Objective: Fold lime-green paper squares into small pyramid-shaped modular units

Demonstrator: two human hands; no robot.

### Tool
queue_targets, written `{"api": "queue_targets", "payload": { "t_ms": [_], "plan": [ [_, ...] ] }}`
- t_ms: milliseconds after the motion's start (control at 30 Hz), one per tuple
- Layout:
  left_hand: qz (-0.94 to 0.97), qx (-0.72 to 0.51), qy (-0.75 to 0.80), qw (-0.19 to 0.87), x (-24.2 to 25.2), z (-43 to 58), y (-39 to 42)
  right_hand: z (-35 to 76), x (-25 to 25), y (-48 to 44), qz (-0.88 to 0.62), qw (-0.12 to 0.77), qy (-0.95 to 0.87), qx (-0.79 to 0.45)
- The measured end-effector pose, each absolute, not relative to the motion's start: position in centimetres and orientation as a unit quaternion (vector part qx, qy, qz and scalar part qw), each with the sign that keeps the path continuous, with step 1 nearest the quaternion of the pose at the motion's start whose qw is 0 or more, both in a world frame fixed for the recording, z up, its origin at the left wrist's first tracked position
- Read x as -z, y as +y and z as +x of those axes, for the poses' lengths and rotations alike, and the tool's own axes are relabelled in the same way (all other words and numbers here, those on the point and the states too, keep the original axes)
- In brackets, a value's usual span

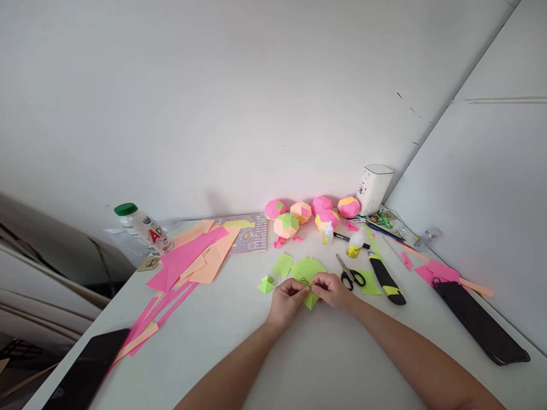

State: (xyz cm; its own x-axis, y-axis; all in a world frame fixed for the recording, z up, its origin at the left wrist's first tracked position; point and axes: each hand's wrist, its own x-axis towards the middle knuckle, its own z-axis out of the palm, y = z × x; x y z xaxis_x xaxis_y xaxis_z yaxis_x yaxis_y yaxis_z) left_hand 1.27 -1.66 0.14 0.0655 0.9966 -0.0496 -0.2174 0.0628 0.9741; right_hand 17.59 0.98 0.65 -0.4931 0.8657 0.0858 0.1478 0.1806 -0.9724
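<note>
My left hand [288, 300] and my right hand [331, 290] meet over the middle of the table, fingers pinched on a folded piece of green paper [311, 302]. The fingertips hide part of the fold. Just behind the hands lie more green paper sheets [313, 266]. To the left are a green square [282, 265] and a small folded green paper piece [265, 284]. Scissors [351, 273] with black handles rest to the right of my right hand, beside another green square [370, 283].
Several paper balls [285, 225] stand along the wall. Glue bottles [355, 245], a box cutter [386, 279] and a black case [481, 322] are on the right. Pink and peach paper [188, 256], a white bottle [145, 228], a notebook [258, 233] and a black phone-like object [88, 370] are left.
</note>
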Motion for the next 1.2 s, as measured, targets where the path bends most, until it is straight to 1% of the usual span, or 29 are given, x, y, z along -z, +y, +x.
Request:
{"api": "queue_targets", "payload": {
  "t_ms": [233, 333, 467, 633, 733, 833, 933, 1033, 1200],
  "plan": [
    [0.474, -0.477, 0.490, 0.554, -0.7, 1.4, -2.1, 17.6, -0.3, 1.0, -0.360, 0.342, -0.669, -0.552],
    [0.479, -0.482, 0.493, 0.543, -0.9, 1.4, -2.1, 17.6, -0.3, 1.0, -0.362, 0.343, -0.657, -0.566],
    [0.449, -0.506, 0.484, 0.556, -1.3, 1.4, -2.1, 17.6, -0.1, 1.1, -0.370, 0.344, -0.645, -0.573],
    [0.479, -0.456, 0.478, 0.579, -1.7, 1.5, -2.2, 17.7, -0.3, 1.0, -0.374, 0.351, -0.641, -0.571],
    [0.442, -0.481, 0.466, 0.597, -1.6, 1.4, -2.0, 17.8, -0.8, 1.0, -0.364, 0.362, -0.626, -0.586],
    [0.413, -0.512, 0.430, 0.618, -1.5, 1.4, -1.9, 17.8, -1.2, 1.0, -0.361, 0.354, -0.626, -0.594],
    [0.417, -0.500, 0.418, 0.633, -1.6, 1.3, -1.9, 17.9, -1.2, 1.1, -0.373, 0.352, -0.631, -0.582],
    [0.425, -0.487, 0.430, 0.630, -1.8, 1.4, -2.0, 17.9, -1.0, 1.2, -0.380, 0.356, -0.627, -0.579],
    [0.395, -0.527, 0.419, 0.626, -1.7, 1.4, -2.0, 17.9, -0.9, 1.2, -0.375, 0.345, -0.625, -0.591]
  ]
}}
